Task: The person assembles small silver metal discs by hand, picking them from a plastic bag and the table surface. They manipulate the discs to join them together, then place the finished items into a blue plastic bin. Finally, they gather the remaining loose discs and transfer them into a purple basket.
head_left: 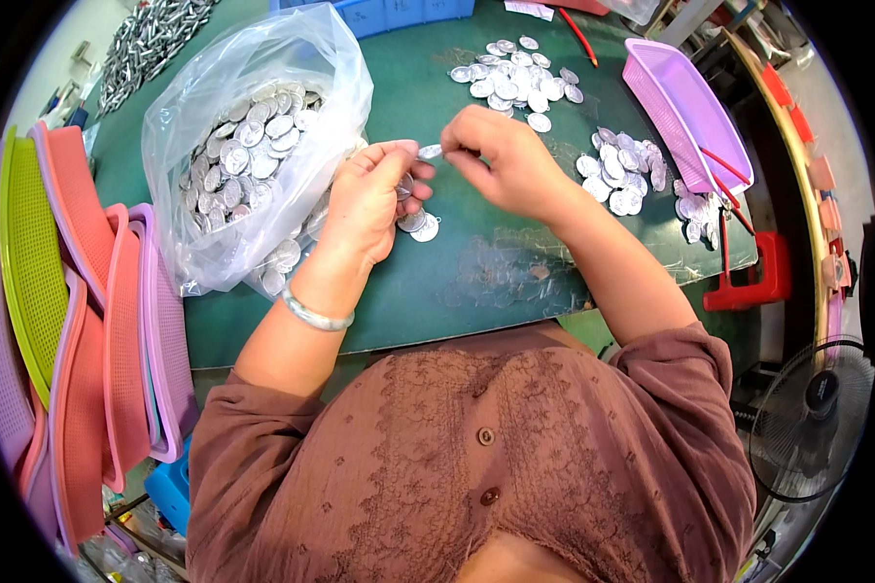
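Note:
Over the front half of the green table, my two hands meet at one round silver pendant [430,152]. My left hand [367,194] pinches its left edge between thumb and forefinger, and more pendants show among that hand's curled fingers. At the other edge, my right hand [501,155] has its fingertips closed on it, partly hidden by the knuckles. A few loose pendants [424,229] with small loops lie under my left hand. Left of that hand, a clear plastic bag [345,73] stands open, full of similar pendants [248,146].
Pendant piles [520,83] [617,170] lie beyond and right of my hands. A purple basket [685,107] is at the right, a blue crate [399,12] at the back. Stacked plastic baskets [87,321] crowd the left; a fan [817,418] and red stool [763,277] stand right.

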Demonstrator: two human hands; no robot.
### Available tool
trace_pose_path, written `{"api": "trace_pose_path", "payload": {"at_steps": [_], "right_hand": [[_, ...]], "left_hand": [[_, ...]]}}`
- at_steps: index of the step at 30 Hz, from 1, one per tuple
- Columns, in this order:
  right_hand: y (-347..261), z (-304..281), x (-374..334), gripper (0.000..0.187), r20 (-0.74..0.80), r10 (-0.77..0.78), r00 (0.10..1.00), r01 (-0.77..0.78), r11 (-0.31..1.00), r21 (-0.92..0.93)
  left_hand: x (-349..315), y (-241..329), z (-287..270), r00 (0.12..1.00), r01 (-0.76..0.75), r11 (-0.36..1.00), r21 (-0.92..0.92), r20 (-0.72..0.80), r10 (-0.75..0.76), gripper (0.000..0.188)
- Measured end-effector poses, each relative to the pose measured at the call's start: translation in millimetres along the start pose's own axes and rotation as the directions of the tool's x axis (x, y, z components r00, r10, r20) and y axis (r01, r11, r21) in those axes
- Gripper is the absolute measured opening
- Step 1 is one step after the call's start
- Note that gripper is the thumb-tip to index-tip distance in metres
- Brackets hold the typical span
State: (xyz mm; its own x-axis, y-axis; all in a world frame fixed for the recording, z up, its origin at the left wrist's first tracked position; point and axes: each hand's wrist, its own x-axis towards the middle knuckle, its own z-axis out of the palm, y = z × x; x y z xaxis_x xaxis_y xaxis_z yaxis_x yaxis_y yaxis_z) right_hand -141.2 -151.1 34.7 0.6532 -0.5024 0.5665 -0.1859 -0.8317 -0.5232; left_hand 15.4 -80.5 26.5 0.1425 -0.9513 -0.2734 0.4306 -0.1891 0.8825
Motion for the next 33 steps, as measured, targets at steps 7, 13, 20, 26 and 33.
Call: {"api": "trace_pose_path", "payload": {"at_steps": [7, 13, 20, 26, 33], "right_hand": [[1.0, 0.3, -11.8, 0.008, 0.051, 0.358, 0.932, -0.346, 0.845, 0.407], [1.1, -8.4, -10.8, 0.012, 0.293, 0.491, 0.821, -0.56, 0.591, 0.58], [-2.3, -11.1, -12.2, 0.012, 0.326, 0.508, 0.797, -0.582, 0.503, 0.639], [0.6, -8.8, -14.5, 0.01, 0.244, 0.575, 0.781, -0.555, 0.458, 0.694], [-10.2, 7.3, -16.3, 0.007, -0.12, 0.27, 0.955, -0.231, 0.936, 0.267]], "left_hand": [[-0.7, -4.7, 2.6, 0.985, -0.16, 0.986, 0.054, 0.076, 0.156, 0.027], [-3.9, -8.5, 5.6, 0.935, -0.351, 0.896, 0.272, 0.151, 0.321, 0.039], [-5.6, -7.2, 7.0, 0.932, -0.357, 0.904, 0.235, 0.154, 0.328, 0.039], [-1.7, -10.0, 1.4, 0.956, -0.288, 0.944, 0.163, 0.098, 0.275, 0.029], [-6.1, -9.6, 7.9, 0.966, -0.167, 0.986, -0.023, 0.197, 0.169, 0.021]]}}
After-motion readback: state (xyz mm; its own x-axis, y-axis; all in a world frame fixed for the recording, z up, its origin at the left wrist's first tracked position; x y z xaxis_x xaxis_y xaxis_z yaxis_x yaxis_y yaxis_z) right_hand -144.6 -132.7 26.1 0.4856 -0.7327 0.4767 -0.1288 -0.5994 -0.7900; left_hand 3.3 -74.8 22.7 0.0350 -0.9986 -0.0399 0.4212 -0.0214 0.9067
